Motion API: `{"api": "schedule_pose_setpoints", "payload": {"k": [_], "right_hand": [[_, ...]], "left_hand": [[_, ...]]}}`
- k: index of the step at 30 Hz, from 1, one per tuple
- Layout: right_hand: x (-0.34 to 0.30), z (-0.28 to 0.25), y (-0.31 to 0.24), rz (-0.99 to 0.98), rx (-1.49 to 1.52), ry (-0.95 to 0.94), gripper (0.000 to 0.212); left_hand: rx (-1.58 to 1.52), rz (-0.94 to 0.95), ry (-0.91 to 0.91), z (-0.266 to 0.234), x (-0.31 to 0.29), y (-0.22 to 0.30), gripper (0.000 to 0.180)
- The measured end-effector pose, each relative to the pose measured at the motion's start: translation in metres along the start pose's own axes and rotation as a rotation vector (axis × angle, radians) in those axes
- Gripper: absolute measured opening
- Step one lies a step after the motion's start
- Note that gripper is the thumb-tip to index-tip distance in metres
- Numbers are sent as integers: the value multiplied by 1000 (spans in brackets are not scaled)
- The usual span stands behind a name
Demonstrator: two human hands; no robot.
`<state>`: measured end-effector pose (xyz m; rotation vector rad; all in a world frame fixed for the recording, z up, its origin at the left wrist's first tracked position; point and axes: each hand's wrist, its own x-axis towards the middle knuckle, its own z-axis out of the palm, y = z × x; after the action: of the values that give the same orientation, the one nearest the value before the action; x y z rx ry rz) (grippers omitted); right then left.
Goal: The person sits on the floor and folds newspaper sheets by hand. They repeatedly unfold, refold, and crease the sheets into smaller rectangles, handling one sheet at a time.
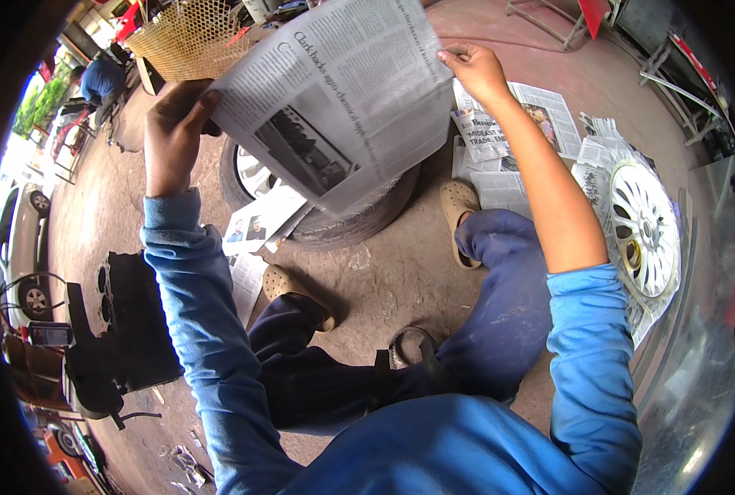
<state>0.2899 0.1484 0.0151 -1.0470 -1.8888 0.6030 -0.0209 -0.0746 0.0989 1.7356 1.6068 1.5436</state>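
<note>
Here, left hand (pixel 172 136) and right hand (pixel 479 73), both closed, pinch opposite edges of a newspaper (pixel 367 91) (with a dark photo (pixel 306 150)), held up, partly hiding a tire (pixel 355 221) on the floor (pixel 376 289).

The newspaper sheet (pixel 339 99), its top cut off, hides part of the tire (pixel 343 228).

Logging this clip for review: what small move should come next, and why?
Probably lower the newspaper sheet toward the tire: the left hand and right hand hold it spread by opposite edges, it overlaps the tire in view, and another sheet covers part of the tire's near left side.
</note>
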Motion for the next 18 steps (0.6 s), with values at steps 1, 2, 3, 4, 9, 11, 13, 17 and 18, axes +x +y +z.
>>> {"api": "schedule_pose_setpoints", "payload": {"k": [1, 2, 3, 4, 9, 11, 13, 17, 18], "right_hand": [[-2, 0, -5, 3, -172, 53, 36], [-5, 3, -13, -44, -171, 20, 39], [-10, 9, -23, -59, -182, 7, 42], [-15, 14, -34, -43, -214, -12, 45], [-27, 32, -78, 553, 954, -681, 49], [-26, 35, -84, 446, 779, -612, 43], [-23, 31, -83, 383, 569, -640, 33], [-21, 13, -79, 132, 473, -759, 22], [-20, 5, -79, 68, 488, -812, 22]], "left_hand": [[81, 52, 99, 4, 2, 6, 19], [188, 116, 157, 10, 2, 11, 18], [286, 190, 207, 18, 1, 17, 17], [405, 182, 278, 27, 2, 22, 16], [781, 591, 208, 107, -25, 40, 6], [666, 742, 58, 135, -34, 49, 17], [752, 784, -10, 157, -48, 60, 19], [347, 782, -271, 173, -62, 65, 31], [359, 675, -256, 162, -62, 59, 37]]}}
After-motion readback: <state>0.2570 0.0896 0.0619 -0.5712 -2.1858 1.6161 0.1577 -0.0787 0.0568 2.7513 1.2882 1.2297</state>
